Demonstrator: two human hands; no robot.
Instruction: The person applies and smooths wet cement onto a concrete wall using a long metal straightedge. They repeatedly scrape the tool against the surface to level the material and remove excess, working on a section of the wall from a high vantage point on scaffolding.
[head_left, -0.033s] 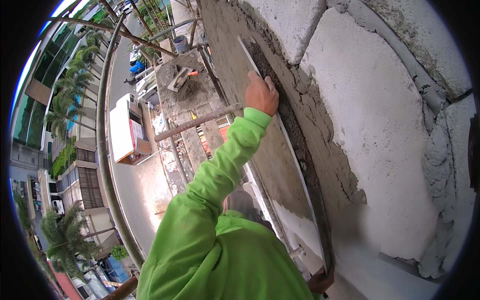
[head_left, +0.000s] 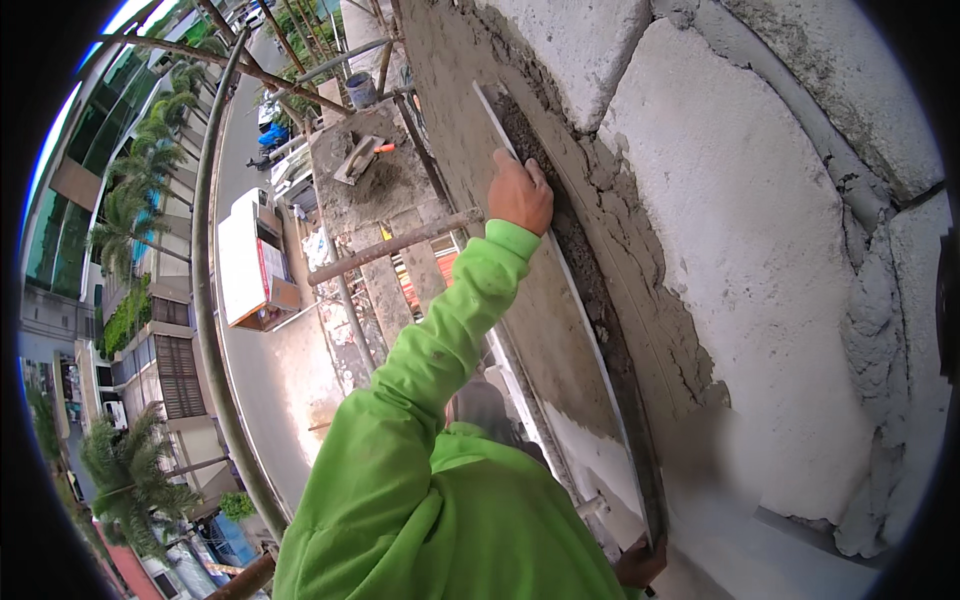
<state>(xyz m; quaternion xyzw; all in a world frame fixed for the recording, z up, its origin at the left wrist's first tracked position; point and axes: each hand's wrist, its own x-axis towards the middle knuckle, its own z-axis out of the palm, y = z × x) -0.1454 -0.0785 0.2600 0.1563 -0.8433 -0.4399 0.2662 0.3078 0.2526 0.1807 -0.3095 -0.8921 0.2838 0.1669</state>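
A long, narrow straightedge (head_left: 630, 420) lies against a mortar-coated wall, running from the upper middle down to the lower right. Grey wet mortar (head_left: 572, 245) is heaped along its right side. My left hand (head_left: 521, 190), in a bright green sleeve, is closed round the upper part of the bar. Down at the bar's lower end, my right hand (head_left: 640, 562) grips it, partly cut off by my body and shadowed. Smoothed mortar (head_left: 560, 350) covers the wall left of the bar; cracked, rough mortar (head_left: 650, 320) borders pale stone-like blocks (head_left: 740, 270) on the right.
A trowel with an orange handle (head_left: 358, 160) rests on a mortar-covered board (head_left: 335, 190), near a bucket (head_left: 361, 90). Scaffold poles (head_left: 205, 250) surround the platform, one crossing (head_left: 395, 245) close to my left forearm. Far below lie a street and a white-roofed vehicle (head_left: 243, 260).
The straightedge has slid very slightly downward along the wall, its top end now a little lower. My left hand has shifted down with it.
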